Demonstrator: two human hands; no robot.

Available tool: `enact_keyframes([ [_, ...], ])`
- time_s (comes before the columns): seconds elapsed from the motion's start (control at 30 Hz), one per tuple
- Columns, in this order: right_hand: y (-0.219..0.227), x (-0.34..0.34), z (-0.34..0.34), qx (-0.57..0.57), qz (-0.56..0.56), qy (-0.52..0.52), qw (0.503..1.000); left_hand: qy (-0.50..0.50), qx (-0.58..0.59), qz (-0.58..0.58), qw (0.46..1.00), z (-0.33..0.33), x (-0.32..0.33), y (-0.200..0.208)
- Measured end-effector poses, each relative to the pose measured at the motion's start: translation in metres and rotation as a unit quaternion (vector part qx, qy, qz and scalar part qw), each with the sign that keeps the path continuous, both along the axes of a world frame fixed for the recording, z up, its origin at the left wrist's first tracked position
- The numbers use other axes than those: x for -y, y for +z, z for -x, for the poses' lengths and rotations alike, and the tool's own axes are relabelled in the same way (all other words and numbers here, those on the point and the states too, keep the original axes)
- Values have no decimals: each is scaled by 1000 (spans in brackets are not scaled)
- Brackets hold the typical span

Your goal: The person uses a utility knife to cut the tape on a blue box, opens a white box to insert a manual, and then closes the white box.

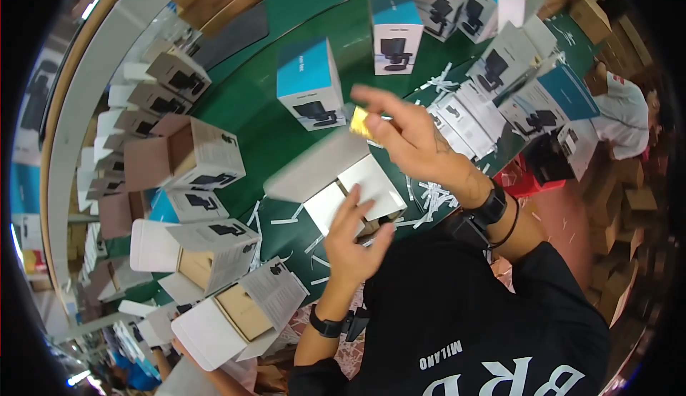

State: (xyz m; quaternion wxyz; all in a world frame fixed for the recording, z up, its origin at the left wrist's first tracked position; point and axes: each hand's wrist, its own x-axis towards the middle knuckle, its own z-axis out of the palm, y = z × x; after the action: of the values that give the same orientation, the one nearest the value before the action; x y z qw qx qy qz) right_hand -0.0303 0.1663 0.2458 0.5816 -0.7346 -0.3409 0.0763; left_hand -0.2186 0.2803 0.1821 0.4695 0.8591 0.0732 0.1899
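Note:
In front of me on the green table sits a white carton (pixel 327 206) with its flaps up or folded in; one long flap (pixel 314 166) is raised and blurred. My left hand (pixel 351 244) lies over the top of this carton, fingers spread and touching its white flaps. Above the carton's far right corner, my right hand (pixel 411 137) pinches a small yellow piece (pixel 359 122), too blurred to make out its exact kind. Just beyond stands a closed blue-and-white box (pixel 309 85) with a picture of a black device on it.
Another blue-topped box (pixel 396 33) stands farther back. Several open cartons (pixel 214 281) line the left. On the right are a pile of flat printed papers (pixel 464 121), scattered white strips (pixel 434 199) and a red bin (pixel 532 178). A co-worker (pixel 622 117) is at the far right.

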Motion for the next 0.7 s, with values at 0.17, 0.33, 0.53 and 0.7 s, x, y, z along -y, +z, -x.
enact_keyframes([
  [0.17, 10, 70, 30, 57, 99, 154, 981, -45, 15, 623, 781, 19, -28, -50],
  [0.33, 24, 108, 57, -116, 214, 83, 966, -59, 8, 452, 890, 5, 1, -26],
  [0.53, 29, 121, 64, -201, 242, 64, 947, -40, 47, 436, 898, -1, 19, -38],
  [0.7, 18, 120, 70, -194, 222, 52, 954, -55, 62, 409, 909, -12, 19, -48],
])
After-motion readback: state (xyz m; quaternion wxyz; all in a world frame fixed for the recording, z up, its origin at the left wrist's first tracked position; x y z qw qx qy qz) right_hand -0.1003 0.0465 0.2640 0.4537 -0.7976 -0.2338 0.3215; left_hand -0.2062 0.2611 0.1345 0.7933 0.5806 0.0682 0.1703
